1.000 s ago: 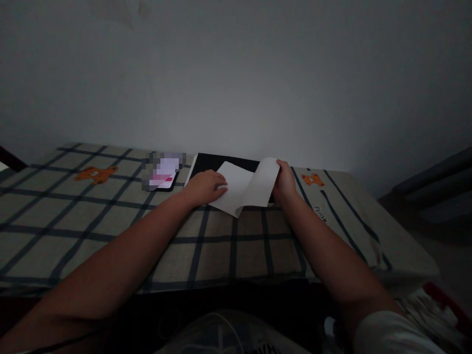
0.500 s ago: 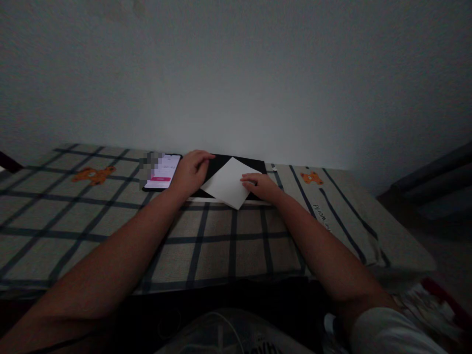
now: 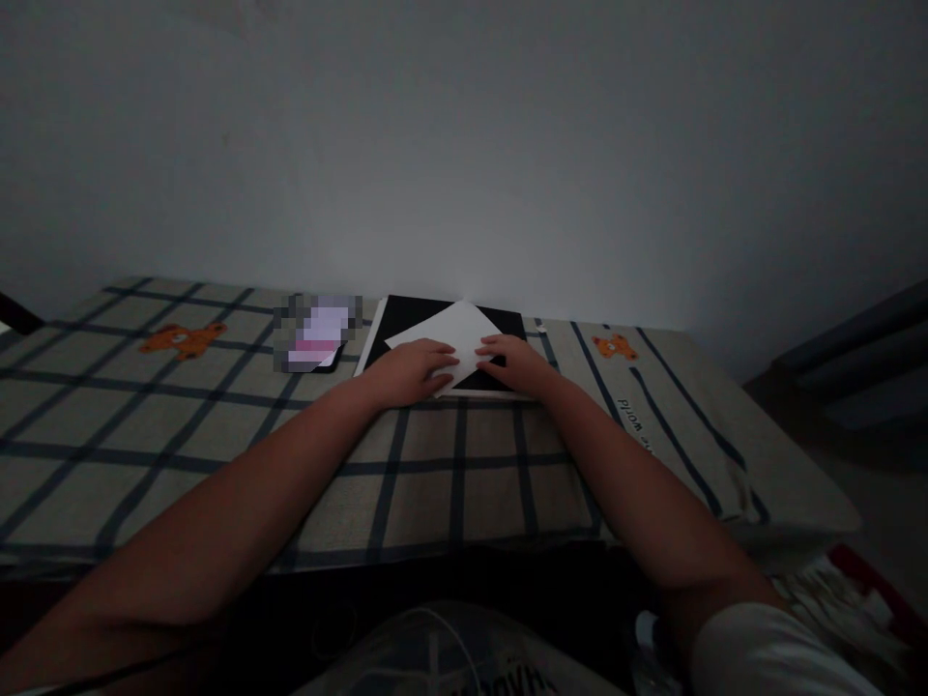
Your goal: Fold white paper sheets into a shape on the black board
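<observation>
A sheet of white paper point(image 3: 453, 324) lies turned cornerwise on a flat black board point(image 3: 398, 314) with a pale edge. My left hand point(image 3: 417, 370) rests over the paper's left and near part, palm down with its fingers stretched toward the right. On the paper's right side lies my right hand point(image 3: 511, 361), its fingers spread and pointing left. Between the fingertips of both hands a strip of bare paper shows. The paper's near left part is hidden under my left hand.
A phone point(image 3: 317, 338) with a lit, partly blurred screen lies left of the board. The checked tablecloth point(image 3: 427, 474) has orange bear figures point(image 3: 185, 340) on it. A pale wall point(image 3: 464, 155) stands right behind the table. A small white bit point(image 3: 540, 328) lies right of the board.
My left hand has come down and right, from beside the phone onto the paper. The paper has shifted slightly away from me and to the left. My right hand has barely moved.
</observation>
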`<state>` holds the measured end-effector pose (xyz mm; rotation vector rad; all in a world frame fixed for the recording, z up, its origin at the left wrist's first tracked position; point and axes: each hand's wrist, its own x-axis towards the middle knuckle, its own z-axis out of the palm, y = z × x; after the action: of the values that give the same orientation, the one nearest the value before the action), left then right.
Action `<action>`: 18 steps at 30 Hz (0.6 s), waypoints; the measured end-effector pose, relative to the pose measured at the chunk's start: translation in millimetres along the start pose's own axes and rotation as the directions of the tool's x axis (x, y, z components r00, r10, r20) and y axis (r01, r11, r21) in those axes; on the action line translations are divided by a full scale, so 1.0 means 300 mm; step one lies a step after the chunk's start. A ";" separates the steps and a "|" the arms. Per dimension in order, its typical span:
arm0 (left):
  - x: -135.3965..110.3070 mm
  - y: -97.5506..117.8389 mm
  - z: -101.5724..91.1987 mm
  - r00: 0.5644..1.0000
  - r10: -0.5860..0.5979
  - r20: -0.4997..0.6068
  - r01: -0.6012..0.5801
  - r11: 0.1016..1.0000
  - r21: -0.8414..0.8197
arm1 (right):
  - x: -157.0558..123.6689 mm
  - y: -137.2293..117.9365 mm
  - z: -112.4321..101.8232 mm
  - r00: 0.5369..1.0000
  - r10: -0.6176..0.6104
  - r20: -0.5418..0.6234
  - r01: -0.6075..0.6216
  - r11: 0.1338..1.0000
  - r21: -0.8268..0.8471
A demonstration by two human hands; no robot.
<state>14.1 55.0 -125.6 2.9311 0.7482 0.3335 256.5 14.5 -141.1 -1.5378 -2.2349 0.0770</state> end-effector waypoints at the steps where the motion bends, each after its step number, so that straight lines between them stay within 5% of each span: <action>1: 0.000 0.005 -0.005 1.000 -0.002 -0.005 0.002 1.000 0.009 | 0.001 0.000 -0.005 1.000 -0.011 0.003 0.011 1.000 -0.004; 10: -0.003 -0.015 -0.007 1.000 -0.011 -0.018 0.012 0.998 0.060 | -0.006 0.008 -0.006 0.993 -0.115 0.026 0.115 0.993 -0.006; 13: -0.008 -0.035 -0.006 0.990 -0.136 -0.047 0.141 0.984 0.110 | -0.008 0.018 -0.006 0.993 -0.110 0.032 0.110 0.994 -0.005; 18: -0.012 -0.039 0.017 0.935 -0.349 0.069 0.337 0.931 0.140 | -0.006 0.024 -0.009 0.997 -0.073 0.031 0.074 0.997 -0.037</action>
<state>6.9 63.3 -133.1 2.8247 1.2847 0.1203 264.4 15.1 -141.3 -1.4808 -2.3265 0.0359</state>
